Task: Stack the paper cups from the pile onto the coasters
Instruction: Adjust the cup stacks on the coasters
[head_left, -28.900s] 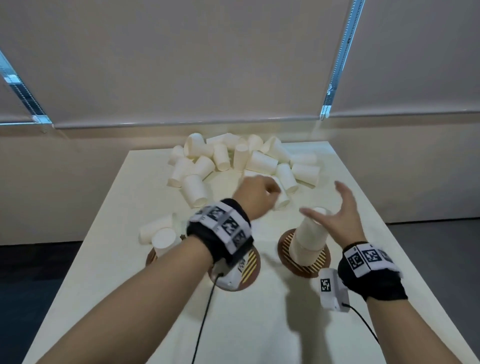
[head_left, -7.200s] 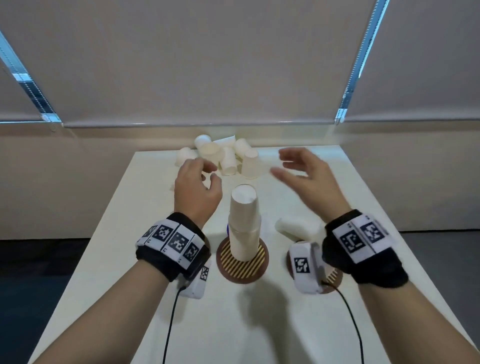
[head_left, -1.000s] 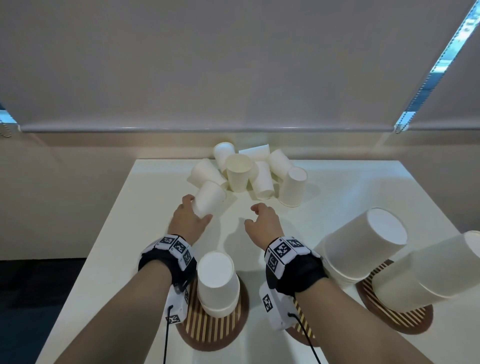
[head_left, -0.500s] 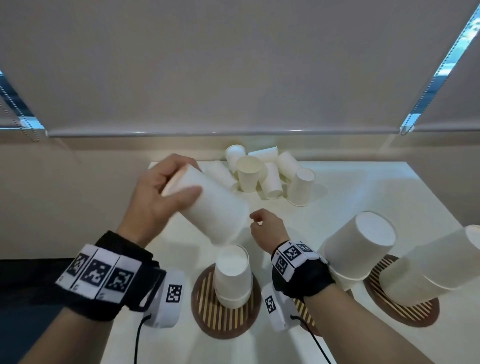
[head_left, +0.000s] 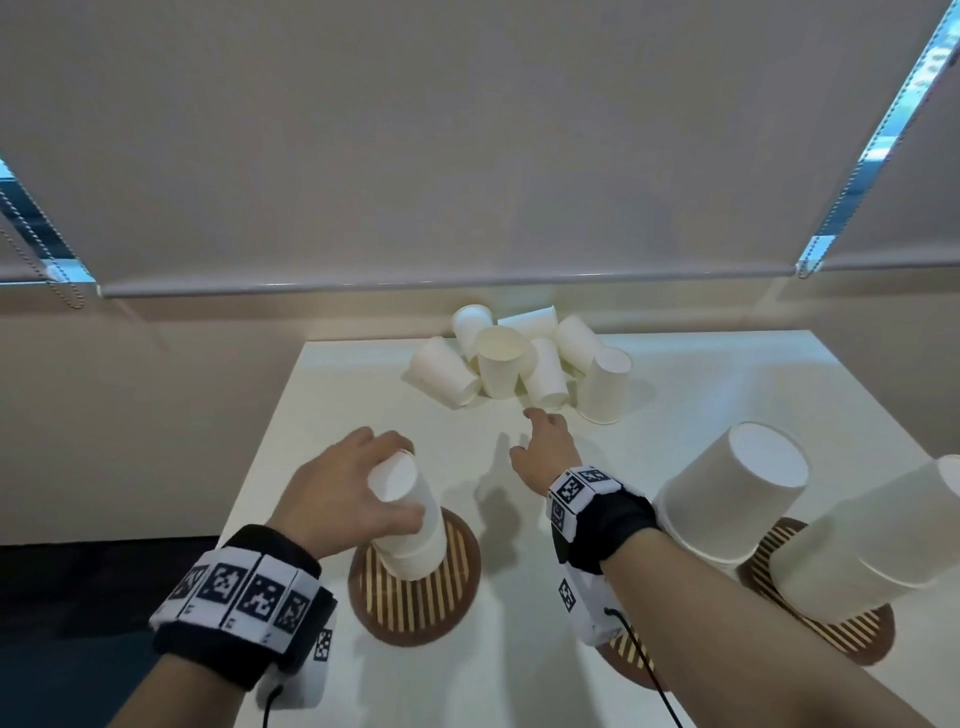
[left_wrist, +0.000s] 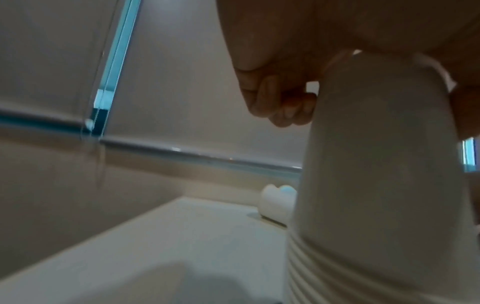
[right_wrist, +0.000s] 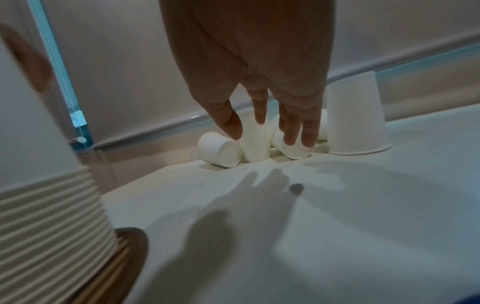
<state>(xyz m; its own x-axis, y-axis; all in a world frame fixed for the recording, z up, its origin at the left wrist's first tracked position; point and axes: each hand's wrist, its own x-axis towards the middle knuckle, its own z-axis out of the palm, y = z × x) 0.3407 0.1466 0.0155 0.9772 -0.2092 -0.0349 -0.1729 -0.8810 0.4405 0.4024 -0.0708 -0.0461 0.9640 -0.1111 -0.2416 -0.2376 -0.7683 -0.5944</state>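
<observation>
My left hand (head_left: 348, 488) grips an upside-down white paper cup (head_left: 402, 499) that sits on top of the cup stack (head_left: 415, 551) on the leftmost striped coaster (head_left: 415, 597). The left wrist view shows the cup (left_wrist: 384, 156) over the ribbed rims of the stack (left_wrist: 337, 271). My right hand (head_left: 540, 441) hovers empty over the table with fingers straight (right_wrist: 262, 115), reaching toward the pile of loose cups (head_left: 519, 364) at the far edge. Two taller stacks (head_left: 727, 493) (head_left: 872, 540) stand on coasters at the right.
The white table (head_left: 727, 384) ends close behind the pile, against a beige wall with roller blinds. One cup (head_left: 605, 387) of the pile stands upside down at its right. A coaster (head_left: 623, 660) lies partly hidden beneath my right forearm.
My left hand has carried the cup down from mid-air onto the left stack. My right hand has moved forward toward the pile with its fingers stretched out.
</observation>
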